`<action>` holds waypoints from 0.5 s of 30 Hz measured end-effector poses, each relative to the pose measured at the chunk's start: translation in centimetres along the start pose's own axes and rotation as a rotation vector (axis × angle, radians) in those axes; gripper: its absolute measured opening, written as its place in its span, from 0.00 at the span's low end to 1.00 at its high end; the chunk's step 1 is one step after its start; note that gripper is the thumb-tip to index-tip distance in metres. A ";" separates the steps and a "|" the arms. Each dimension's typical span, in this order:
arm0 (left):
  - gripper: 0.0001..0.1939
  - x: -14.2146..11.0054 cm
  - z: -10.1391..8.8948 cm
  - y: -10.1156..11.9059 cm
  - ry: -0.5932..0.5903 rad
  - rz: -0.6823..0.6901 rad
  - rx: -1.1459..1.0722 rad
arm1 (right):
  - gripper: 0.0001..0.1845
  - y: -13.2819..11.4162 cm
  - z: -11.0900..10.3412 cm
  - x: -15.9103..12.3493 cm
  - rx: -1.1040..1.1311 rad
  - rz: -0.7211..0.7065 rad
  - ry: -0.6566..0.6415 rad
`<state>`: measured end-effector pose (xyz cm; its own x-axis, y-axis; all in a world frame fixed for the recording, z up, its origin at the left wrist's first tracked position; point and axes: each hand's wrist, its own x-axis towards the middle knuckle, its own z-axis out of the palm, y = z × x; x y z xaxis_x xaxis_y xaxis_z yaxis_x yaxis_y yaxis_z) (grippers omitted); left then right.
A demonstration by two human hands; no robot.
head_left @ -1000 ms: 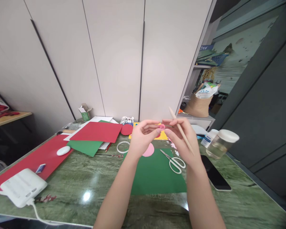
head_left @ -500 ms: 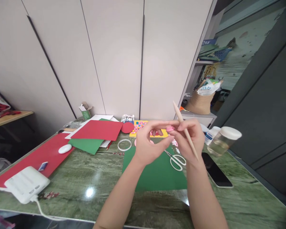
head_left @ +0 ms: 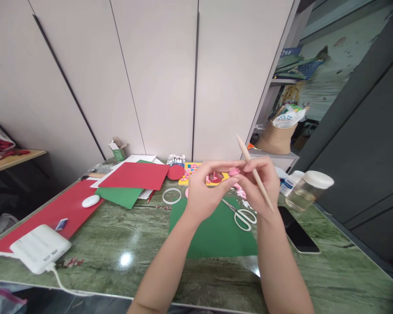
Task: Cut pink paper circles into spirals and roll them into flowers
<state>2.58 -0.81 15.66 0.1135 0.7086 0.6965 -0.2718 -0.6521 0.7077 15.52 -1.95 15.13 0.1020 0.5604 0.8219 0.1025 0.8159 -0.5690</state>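
A small curled pink piece (head_left: 234, 172), seemingly paper, is held up between both hands above the table. My left hand (head_left: 203, 189) pinches its left side between thumb and fingertips. On the other side, my right hand (head_left: 266, 183) is closed, with its fingertips at the same piece. A pale stick with a pointed end (head_left: 245, 150) is also held in my right hand, slanting up past the fingers. Below the hands lie a green sheet (head_left: 212, 237) and white-handled scissors (head_left: 245, 219). Pink and white scraps (head_left: 240, 192) show behind the right hand.
A phone (head_left: 298, 231) and a lidded jar (head_left: 309, 192) stand right of my arm. Leftward are a white ring (head_left: 172, 196), red sheet (head_left: 134, 175), white mouse-like object (head_left: 91, 201) and white power adapter (head_left: 41, 249) with a cable. A yellow board (head_left: 183, 182) bears colourful pieces.
Both hands stay joined at the pink piece, with the fingers shifting slightly. The view has tilted a little, so the table things appear slightly higher.
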 end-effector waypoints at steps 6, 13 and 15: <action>0.06 0.8 -1.3 0.2 -0.140 -0.169 -0.146 | 0.13 -0.2 0.0 0.4 0.087 0.103 -0.062; 0.07 1.2 -1.9 -0.4 -0.192 -0.333 -0.298 | 0.13 -0.5 -0.4 0.3 0.105 0.265 -0.124; 0.07 1.4 -2.0 -0.7 -0.173 -0.342 -0.319 | 0.13 -0.4 -0.2 0.6 0.073 0.290 -0.131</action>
<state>1.05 1.13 15.89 0.3973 0.7946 0.4591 -0.4667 -0.2558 0.8466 15.70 -1.97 15.86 -0.0117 0.7805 0.6250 0.0158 0.6251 -0.7803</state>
